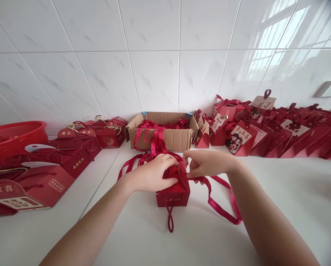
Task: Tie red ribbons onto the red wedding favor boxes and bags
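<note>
A small red gift box point(173, 194) stands on the white floor in front of me, a red cord hanging from its front. My left hand point(152, 173) lies over the box's top left with its fingers curled down on the flaps. My right hand point(205, 164) pinches a rounded red top flap and a red ribbon point(222, 208) at the box's upper right. The ribbon loops out to the right across the floor. More ribbon trails from behind my hands toward the cardboard box point(173, 137).
The open cardboard box holds red ribbons against the tiled wall point(154, 66). Several finished red gift boxes point(265, 129) line the wall at the right. Larger red boxes point(32, 184) and a red plastic basin point(13, 138) sit at the left.
</note>
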A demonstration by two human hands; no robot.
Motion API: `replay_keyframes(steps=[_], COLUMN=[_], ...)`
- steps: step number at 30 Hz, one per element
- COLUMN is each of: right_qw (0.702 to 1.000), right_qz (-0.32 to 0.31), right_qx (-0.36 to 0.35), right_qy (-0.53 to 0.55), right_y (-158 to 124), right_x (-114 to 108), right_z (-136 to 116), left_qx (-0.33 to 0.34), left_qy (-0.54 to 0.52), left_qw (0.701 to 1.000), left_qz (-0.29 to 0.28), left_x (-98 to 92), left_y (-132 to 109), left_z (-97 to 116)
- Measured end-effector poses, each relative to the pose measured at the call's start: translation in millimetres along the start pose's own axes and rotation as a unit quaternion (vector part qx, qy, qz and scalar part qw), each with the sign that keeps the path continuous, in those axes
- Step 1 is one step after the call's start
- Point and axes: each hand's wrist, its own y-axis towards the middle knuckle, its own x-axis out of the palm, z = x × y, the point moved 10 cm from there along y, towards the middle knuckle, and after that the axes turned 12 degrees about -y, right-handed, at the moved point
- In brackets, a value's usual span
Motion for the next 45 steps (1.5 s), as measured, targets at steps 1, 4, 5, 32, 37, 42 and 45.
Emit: replay_keyframes(steps=[1, 4, 5, 32, 37, 42, 45], right_qw=[1.000, 1.000, 0.999, 0.965, 0.953, 0.922, 0.890], right_qz=[-0.002, 0.002, 0.004, 0.178, 0.206, 0.275, 0.360], right_qx=[-0.001, -0.006, -0.006, -0.170, -0.177, -0.176, -0.173], right_qy=[0.001, 0.021, 0.032, 0.088, 0.138, 0.209, 0.221], right_y=[0.0, 0.6, 1.0, -0.3, -5.0, -22.9, -43.3], right_x=[-0.1, -1.8, -2.1, -30.8, -37.4, -57.7, -74.3], right_z=[0.7, 2.3, 2.6, -42.8, -46.8, -40.0, -33.4], left_qx=[0.001, -0.007, -0.009, 0.022, 0.027, -0.103, -0.138], left_qy=[-0.001, -0.005, -0.007, -0.142, -0.138, -0.037, 0.033], left_qw=[1.000, 1.000, 1.000, 0.971, 0.957, 0.988, 0.989], left_qz=[0.001, 0.009, 0.014, 0.190, 0.254, 0.113, 0.042], left_x=[-0.5, -2.1, -2.7, -39.4, -67.0, -43.8, -26.4], left_y=[-0.4, -1.4, -1.5, -5.0, -26.3, -30.0, -28.1], left_z=[0.3, -0.6, -0.9, 15.5, 24.9, -12.3, -27.8])
